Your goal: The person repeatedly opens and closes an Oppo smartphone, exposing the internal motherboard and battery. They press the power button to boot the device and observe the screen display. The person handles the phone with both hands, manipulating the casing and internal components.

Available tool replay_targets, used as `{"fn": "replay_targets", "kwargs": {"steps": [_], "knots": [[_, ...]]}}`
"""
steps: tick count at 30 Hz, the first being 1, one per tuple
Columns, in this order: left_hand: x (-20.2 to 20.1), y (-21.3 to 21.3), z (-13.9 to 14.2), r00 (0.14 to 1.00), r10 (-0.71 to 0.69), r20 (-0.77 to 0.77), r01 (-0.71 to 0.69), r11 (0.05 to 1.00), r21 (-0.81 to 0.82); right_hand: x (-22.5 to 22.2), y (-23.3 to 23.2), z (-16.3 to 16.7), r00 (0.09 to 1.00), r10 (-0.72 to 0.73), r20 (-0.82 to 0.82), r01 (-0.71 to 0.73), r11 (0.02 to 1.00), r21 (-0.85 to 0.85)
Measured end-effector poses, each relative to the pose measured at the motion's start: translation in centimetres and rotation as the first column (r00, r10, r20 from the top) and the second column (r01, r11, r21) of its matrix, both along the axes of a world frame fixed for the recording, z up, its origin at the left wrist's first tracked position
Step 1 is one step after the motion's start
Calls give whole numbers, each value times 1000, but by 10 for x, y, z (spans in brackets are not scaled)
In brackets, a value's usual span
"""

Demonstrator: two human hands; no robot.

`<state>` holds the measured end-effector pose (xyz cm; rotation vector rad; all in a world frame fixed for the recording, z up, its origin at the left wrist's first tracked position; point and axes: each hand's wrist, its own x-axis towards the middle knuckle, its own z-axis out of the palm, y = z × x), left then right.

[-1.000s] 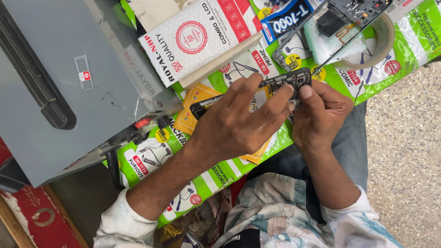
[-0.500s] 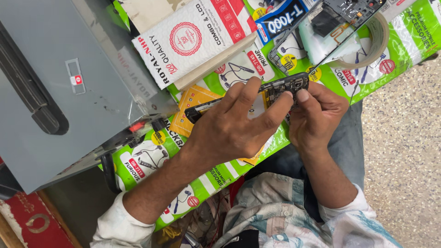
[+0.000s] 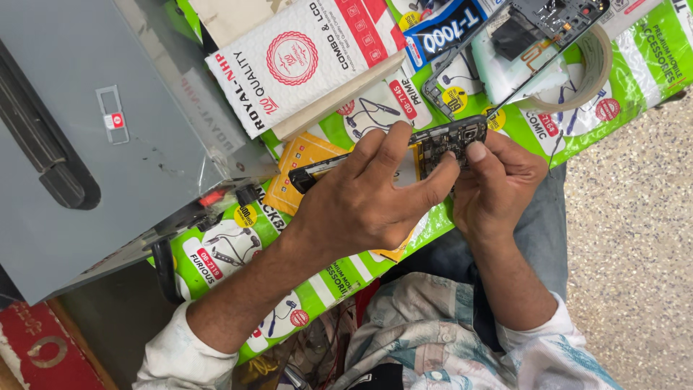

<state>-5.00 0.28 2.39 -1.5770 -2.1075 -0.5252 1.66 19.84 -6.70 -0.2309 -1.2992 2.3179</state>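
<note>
The speckled stone floor (image 3: 635, 238) fills the right side of my view, and my knees in blue trousers (image 3: 541, 231) sit over it. On the left stands a big grey metal box (image 3: 86, 166) with a dark handle slot, and a red board (image 3: 36, 354) lies at the near left corner. Across the middle runs my work surface, a spread of green printed packaging sheets (image 3: 231, 260) laid from near left to far right. On them at the far side lie a white padded pouch (image 3: 303, 58) with red print, a blue glue tube (image 3: 440, 32), a roll of pale tape (image 3: 592, 68) and a bare phone frame (image 3: 556, 22) at the far edge. An orange packet (image 3: 299, 159) lies just under my hands. My left hand (image 3: 368, 202) is closed around the opened phone (image 3: 447, 141), fingers curled over its top edge, holding it above the sheets in the middle of the scene. My right hand (image 3: 498, 188) grips the phone's right end, thumb pressed on the exposed board.
</note>
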Motion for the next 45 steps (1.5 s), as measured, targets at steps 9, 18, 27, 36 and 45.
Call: {"fn": "replay_targets", "kwargs": {"steps": [9, 18, 27, 36, 45], "knots": [[0, -2, -1, 1000, 6, 2, -6, 1000, -12, 1, 2, -1, 998, 66, -23, -66, 997, -26], [0, -1, 0, 999, 25, 37, -25, 1000, 7, 1, 5, -5, 990, 127, -56, -130, 991, -43], [-1, -4, 1, 998, 33, 57, -34, 999, 2, 1, 8, -3, 979, 178, -96, -185, 981, -61], [-2, -2, -2, 1000, 25, -8, -25, 1000, 17, 4, 10, -7, 983, 165, -77, -171, 983, -70], [0, -2, -3, 1000, 28, 6, -28, 1000, 8, 2, 7, -3, 988, 135, -78, -140, 988, -61]]}}
